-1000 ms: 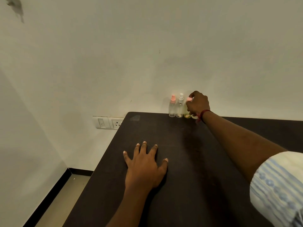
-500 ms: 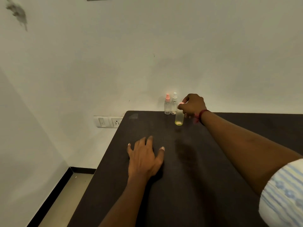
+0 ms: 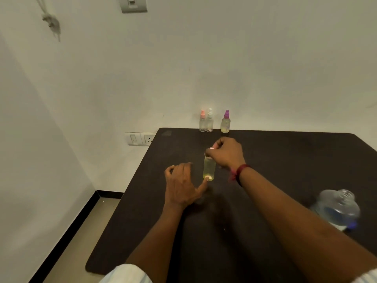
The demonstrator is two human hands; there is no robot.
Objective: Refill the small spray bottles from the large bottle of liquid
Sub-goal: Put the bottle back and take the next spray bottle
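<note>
Head view, nearest first: the large bottle (image 3: 336, 211) stands by the right edge of the counter (image 3: 285, 160), clear-walled and holding clear liquid. It is blurred, so you cannot tell whether its neck is capped.

Farther in, toward the middle of the counter, your left hand (image 3: 183, 184) is loosely spread, fingers relaxed, with the thumb tip touching the lower end of the yellowish spray bottle (image 3: 209, 169). It does not grip the bottle. Just beyond, your right hand (image 3: 226, 154) is curled over the bottle's top and pinches the pale spray head between its fingertips. The bottle stands roughly upright. Whether its base sits on the counter or hangs just above it is not clear.

You look to be at the opening step, with one small bottle brought forward for unscrewing. Next, wrap your left hand round the body to brace it while your right twists the head off. Then the large bottle has to come over from the right edge.

Along the far edge, against the wall, wait the pink-capped bottle (image 3: 202, 123) and the white-capped bottle (image 3: 209, 122), touching each other. The purple-capped bottle (image 3: 225, 124) stands a little apart, with some yellowish liquid at its bottom.

No brand, label or writing is readable on any bottle.
</note>
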